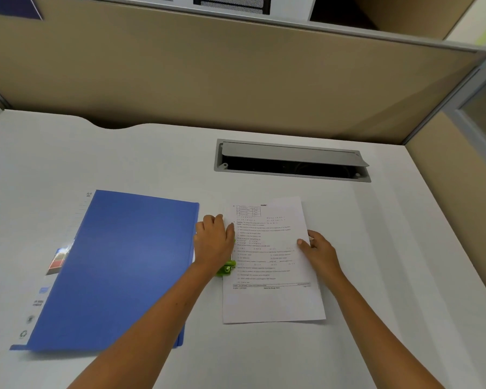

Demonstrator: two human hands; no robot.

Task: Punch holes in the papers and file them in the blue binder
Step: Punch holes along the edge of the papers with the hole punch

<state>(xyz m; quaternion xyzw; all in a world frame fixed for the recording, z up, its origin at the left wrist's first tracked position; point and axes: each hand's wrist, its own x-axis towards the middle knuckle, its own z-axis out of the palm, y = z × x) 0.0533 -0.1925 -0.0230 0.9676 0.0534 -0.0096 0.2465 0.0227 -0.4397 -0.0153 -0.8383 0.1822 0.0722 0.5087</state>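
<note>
A closed blue binder (118,270) lies flat on the white desk at the left. To its right lie printed papers (272,276) stacked on the desk. A green hole punch (226,268) sits at the papers' left edge, mostly hidden under my left hand (213,242), which presses down on it with curled fingers. My right hand (317,248) holds the papers' right edge, thumb on top of the sheet.
A grey cable hatch (292,161) with its lid ajar is set into the desk behind the papers. Beige partition walls (236,74) close off the back and right side. The desk (376,248) stretches to the right of the papers.
</note>
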